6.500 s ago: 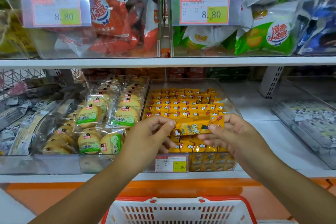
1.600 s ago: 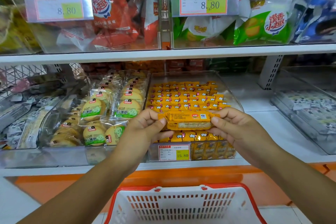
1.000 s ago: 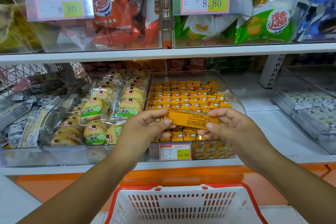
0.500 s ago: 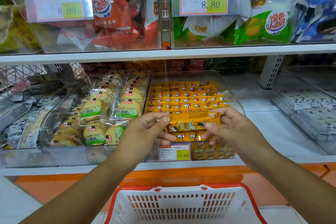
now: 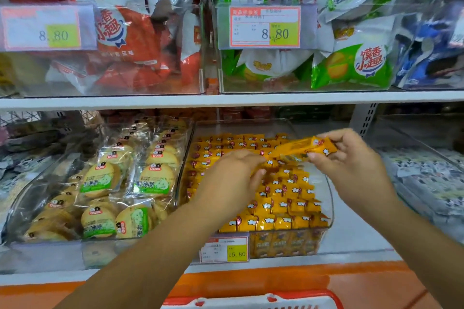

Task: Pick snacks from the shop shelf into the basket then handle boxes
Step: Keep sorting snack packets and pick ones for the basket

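Step in hand: picking, the first half of the task. We hold one yellow pack in the air over the bin of like packs on the lower shelf; it touches nothing but our hands. Right hand: grip closed on the pack's high end, fingers above, thumb below. Left hand: grip pinches the low end, as far as motion blur lets us judge. The long axis runs left to right across us, tilted, with the right end raised. The basket sits below, with only its red rim showing at the bottom edge. Next move, in our judgement: free one hand, bring the pack down and toward us past the shelf lip, and drop it flat into the basket. Boxes not yet begun.
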Action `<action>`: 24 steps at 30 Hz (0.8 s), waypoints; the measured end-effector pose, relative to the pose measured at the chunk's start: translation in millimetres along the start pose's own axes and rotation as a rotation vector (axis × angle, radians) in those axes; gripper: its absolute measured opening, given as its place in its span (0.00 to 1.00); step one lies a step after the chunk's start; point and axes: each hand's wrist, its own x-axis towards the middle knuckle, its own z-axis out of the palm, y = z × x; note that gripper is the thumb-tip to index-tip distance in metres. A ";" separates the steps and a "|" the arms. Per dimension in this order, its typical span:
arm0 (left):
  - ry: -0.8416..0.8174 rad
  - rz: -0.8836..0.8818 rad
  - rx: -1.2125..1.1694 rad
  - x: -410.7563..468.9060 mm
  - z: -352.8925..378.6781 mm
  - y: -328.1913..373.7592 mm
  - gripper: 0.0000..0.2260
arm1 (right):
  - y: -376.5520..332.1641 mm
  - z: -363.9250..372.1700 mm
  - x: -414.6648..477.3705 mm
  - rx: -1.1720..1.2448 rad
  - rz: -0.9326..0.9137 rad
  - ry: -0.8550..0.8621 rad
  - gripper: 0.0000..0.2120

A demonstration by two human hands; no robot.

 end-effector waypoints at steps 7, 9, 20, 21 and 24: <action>-0.365 0.029 0.150 59.3 35.5 -18.7 0.25 | 9.1 5.3 75.2 -0.597 -0.088 -0.178 0.14; -0.393 -0.002 0.147 57.8 38.7 -28.5 0.25 | 11.7 12.4 91.0 -0.651 -0.059 -0.293 0.15; -0.315 -0.034 0.140 50.8 49.3 -34.9 0.25 | 21.4 55.2 145.4 -0.871 -0.192 -0.741 0.10; -0.317 -0.035 0.140 50.9 50.2 -35.3 0.25 | 21.7 57.2 147.4 -0.866 -0.184 -0.768 0.09; -0.314 -0.037 0.136 50.9 50.9 -35.6 0.25 | 22.9 63.4 148.9 -0.885 -0.157 -0.830 0.08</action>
